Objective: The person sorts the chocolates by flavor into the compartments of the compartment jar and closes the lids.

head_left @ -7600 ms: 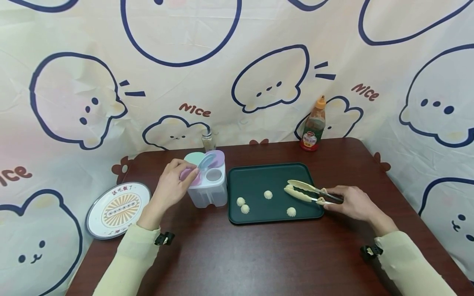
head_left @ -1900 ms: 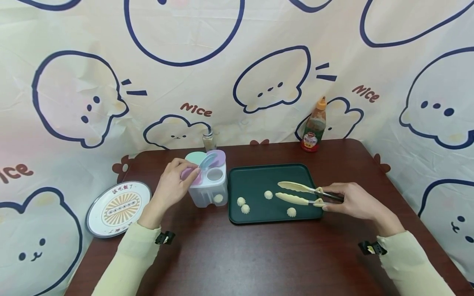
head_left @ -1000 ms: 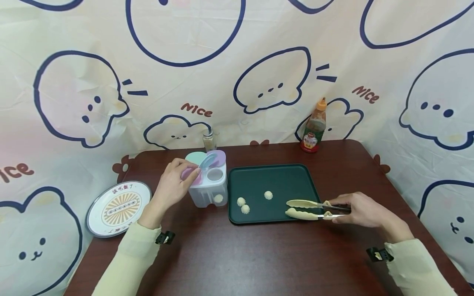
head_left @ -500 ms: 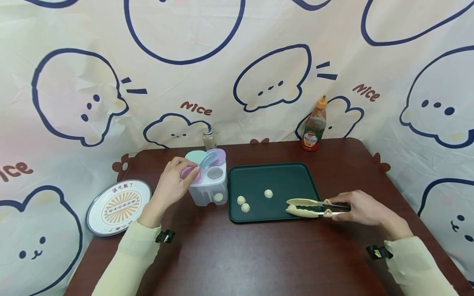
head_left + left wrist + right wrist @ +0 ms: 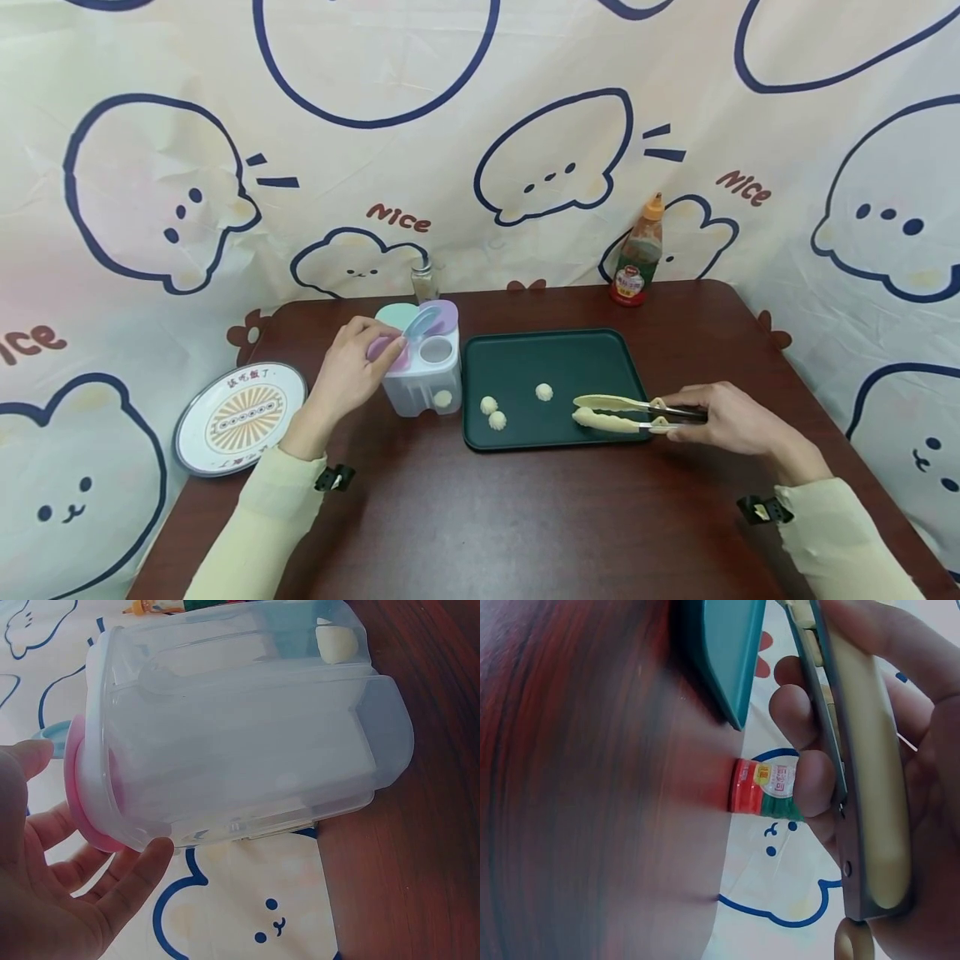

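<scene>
While the dark wooden table [image 5: 525, 517] fills the lower half of the head view, a cartoon-printed cloth [image 5: 480, 125] hangs behind it and a green tray [image 5: 555, 358] lies at its middle; a patterned round plate [image 5: 238, 417] sits off the table's left edge, and a clear seasoning box [image 5: 422, 379] with pastel lids stands just left of the tray. At the back edge stand a sauce bottle [image 5: 636, 254] with an orange cap and a small glass shaker [image 5: 423, 283]. Cream-coloured tongs [image 5: 611, 412] reach over the tray's right front corner, their tips drawn close together; whether anything sits between them cannot be told. Right hand [image 5: 723, 421] has its fingers curled around the tong handles. Left hand [image 5: 348, 379] rests against the box's left side, thumb and fingers touching its pink lid [image 5: 86, 802]. Three small white dumplings [image 5: 495, 414] lie on the tray's left part, and one more dumpling piece [image 5: 442, 399] sits inside the box's near right compartment
</scene>
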Demonstrator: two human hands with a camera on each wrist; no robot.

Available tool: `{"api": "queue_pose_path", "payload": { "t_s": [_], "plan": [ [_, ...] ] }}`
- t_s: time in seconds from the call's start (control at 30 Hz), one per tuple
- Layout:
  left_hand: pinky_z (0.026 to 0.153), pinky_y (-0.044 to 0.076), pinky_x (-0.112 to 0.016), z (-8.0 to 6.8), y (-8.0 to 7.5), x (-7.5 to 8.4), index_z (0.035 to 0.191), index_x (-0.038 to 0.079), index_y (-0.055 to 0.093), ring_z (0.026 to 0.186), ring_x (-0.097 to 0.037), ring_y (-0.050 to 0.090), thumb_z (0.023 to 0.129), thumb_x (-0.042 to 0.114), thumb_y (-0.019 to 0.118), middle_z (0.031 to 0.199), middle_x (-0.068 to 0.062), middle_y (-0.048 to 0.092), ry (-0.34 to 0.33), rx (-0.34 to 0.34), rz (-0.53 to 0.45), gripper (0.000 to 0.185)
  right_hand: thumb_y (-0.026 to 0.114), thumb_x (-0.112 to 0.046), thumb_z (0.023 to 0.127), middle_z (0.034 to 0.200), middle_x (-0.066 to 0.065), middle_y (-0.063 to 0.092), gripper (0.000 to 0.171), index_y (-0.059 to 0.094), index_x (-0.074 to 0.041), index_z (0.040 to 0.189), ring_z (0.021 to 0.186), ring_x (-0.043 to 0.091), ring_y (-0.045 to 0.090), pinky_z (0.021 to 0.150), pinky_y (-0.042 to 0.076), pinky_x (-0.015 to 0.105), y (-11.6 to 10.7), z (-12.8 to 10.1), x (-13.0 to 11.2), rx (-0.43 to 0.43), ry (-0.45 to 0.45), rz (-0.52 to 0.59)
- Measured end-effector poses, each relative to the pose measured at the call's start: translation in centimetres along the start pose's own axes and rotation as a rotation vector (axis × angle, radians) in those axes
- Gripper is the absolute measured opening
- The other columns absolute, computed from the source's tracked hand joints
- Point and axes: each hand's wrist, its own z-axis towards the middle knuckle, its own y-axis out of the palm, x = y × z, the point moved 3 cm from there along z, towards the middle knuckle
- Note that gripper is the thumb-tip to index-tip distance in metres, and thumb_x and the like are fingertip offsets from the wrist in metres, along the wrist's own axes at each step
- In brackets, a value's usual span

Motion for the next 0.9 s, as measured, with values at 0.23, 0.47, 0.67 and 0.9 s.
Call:
{"api": "queue_pose_path", "payload": {
  "t_s": [0.23, 0.47, 0.67, 0.9],
  "plan": [
    [0.108, 0.041, -0.063, 0.0, -0.1, 0.1, 0.125, 0.015, 0.065, 0.128, -0.032, 0.044, 0.098, 0.057, 0.051, 0.132, -0.011, 0.053, 0.003, -0.002, -0.004, 0.051, 0.081, -0.038, 0.082, 0.104, -0.012, 0.071, 0.044, 0.071, -0.024, 0.123, 0.084, 0.008, 0.063, 0.071, 0.054, 0.023, -0.3, 0.7, -0.6, 0.040, 0.041, 0.034],
    [0.108, 0.041, -0.063, 0.0, 0.0, 0.1, 0.125, 0.015, 0.064, 0.128, -0.032, 0.044, 0.098, 0.058, 0.050, 0.131, -0.011, 0.053, 0.001, 0.001, -0.003, 0.052, 0.080, -0.044, 0.083, 0.101, -0.009, 0.072, 0.047, 0.070, -0.025, 0.124, 0.078, 0.007, 0.059, 0.064, 0.049, 0.021, -0.7, 1.5, -1.4, 0.093, 0.028, 0.063],
    [0.108, 0.041, -0.063, 0.0, 0.0, 0.1, 0.125, 0.015, 0.065, 0.127, -0.032, 0.044, 0.098, 0.057, 0.050, 0.131, -0.010, 0.053, 0.003, 0.004, -0.003, 0.052, 0.078, -0.046, 0.084, 0.097, -0.008, 0.071, 0.049, 0.069, -0.024, 0.127, 0.074, 0.007, 0.055, 0.057, 0.043, 0.022, -0.7, 2.2, -2.1, 0.119, 0.010, 0.068],
    [0.108, 0.041, -0.063, 0.0, 0.0, 0.1, 0.124, 0.015, 0.065, 0.127, -0.032, 0.044, 0.098, 0.057, 0.051, 0.130, -0.010, 0.053, 0.001, 0.005, -0.006, 0.052, 0.078, -0.046, 0.084, 0.099, -0.006, 0.072, 0.046, 0.071, -0.023, 0.124, 0.077, 0.010, 0.058, 0.060, 0.048, 0.022, -0.7, 3.1, -3.4, 0.139, -0.002, 0.085]
  ]
}}
